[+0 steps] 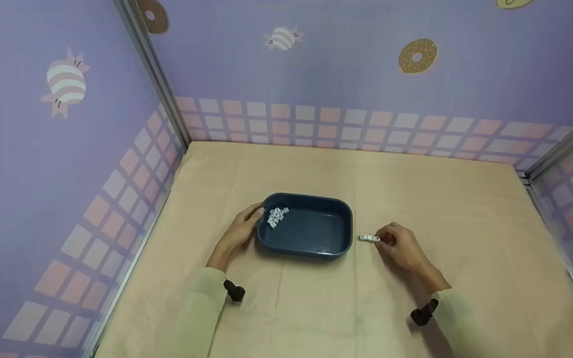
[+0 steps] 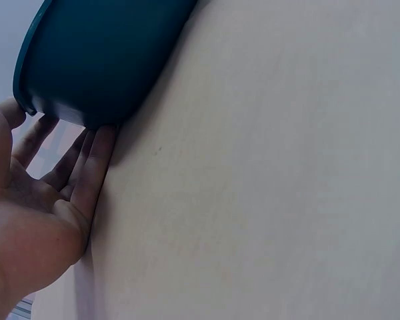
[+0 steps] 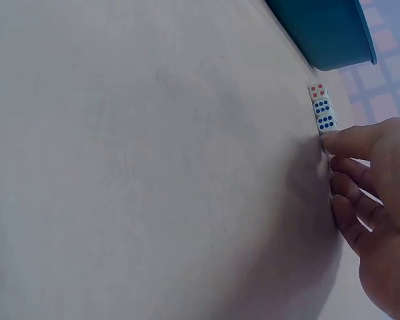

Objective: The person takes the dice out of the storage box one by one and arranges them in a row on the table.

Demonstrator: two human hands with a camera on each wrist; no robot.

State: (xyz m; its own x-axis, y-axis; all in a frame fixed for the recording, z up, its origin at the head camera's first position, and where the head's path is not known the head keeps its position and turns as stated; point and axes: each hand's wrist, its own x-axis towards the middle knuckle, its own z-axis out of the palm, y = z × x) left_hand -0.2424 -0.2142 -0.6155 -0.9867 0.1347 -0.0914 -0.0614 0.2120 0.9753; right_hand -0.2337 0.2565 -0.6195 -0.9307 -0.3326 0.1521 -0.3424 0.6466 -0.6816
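Left hand (image 1: 239, 229) grips the dark blue tub (image 1: 311, 233) at its left end — thumb at the rim, fingers on the outer wall. Right hand (image 1: 402, 246) pinches the end die (image 1: 377, 238) of a short dice row (image 1: 365, 237), just right of the tub. Loose dice (image 1: 276, 217) sit inside, left end. We read this as row-building — next we'd square that die and release without nudging the row.

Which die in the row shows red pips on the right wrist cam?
The end die nearest the blue tub: four red pips; the next two dice toward the right hand show blue.
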